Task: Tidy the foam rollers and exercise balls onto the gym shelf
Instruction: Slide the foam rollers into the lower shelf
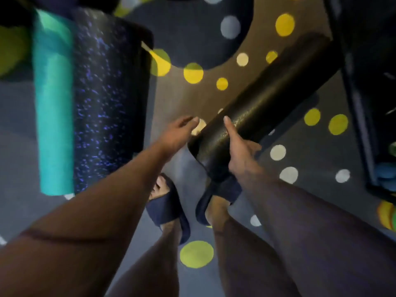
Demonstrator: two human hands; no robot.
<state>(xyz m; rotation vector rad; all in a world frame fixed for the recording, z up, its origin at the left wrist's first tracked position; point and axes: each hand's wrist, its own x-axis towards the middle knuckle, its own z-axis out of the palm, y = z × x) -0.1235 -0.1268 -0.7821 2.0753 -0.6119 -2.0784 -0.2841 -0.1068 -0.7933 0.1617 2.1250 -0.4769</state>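
Your right hand (240,153) grips the black foam roller (270,101) by its near end, thumb up along its side and fingers curled beneath. Your left hand (177,133) is just left of that end, fingers loosely straight and holding nothing. The roller slants up to the far right beside the dark shelf frame (360,108).

Right hand (241,152) grips the black roller (267,103), thumb laid along it; left hand (179,131), fingers loosely extended, hovers just beside that grip.
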